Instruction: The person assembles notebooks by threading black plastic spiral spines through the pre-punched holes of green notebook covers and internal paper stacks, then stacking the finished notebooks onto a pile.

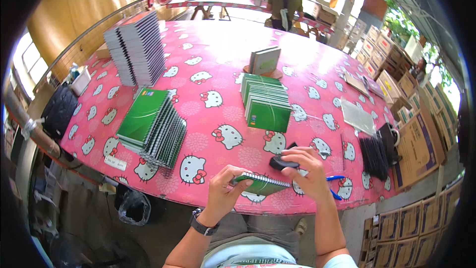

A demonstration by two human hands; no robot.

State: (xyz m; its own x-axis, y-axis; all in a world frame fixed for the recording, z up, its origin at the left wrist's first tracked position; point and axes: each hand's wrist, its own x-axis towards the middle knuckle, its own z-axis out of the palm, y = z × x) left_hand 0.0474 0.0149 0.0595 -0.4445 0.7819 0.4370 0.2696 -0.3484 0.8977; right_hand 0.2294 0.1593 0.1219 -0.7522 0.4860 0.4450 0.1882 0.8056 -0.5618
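Left hand (229, 188) pinches one end of a green spiral notebook (265, 186) just above the pink table (253, 156); right hand (308, 171), right of the notebook, is curled around some black object (282, 163). Probably light, kinda bendy, slick cover, so I'd grab near the coil (267, 178). Table edge runs on the notebook's near side, blue handles (335, 178) lie to its right, and beyond it there's decent moving room before the green stack (269, 113).
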